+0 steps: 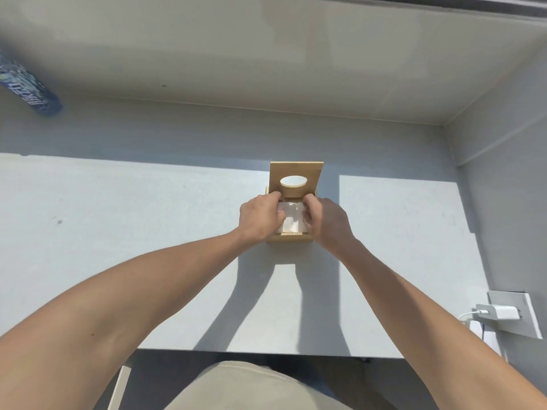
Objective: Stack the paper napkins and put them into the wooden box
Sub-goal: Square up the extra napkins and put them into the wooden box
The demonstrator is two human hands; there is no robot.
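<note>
My left hand (260,217) & right hand (327,223) pinch the white paper napkin stack (291,218) at opposite edges, already inside the small open light-wood box (291,238) w/ oval-holed lid. Best to press evenly, keeping corners square.

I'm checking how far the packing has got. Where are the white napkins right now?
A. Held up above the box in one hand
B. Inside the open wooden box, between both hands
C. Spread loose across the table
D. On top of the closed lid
B: the napkins lie inside the wooden box, its lid raised, with the left hand and right hand at either side.
</note>
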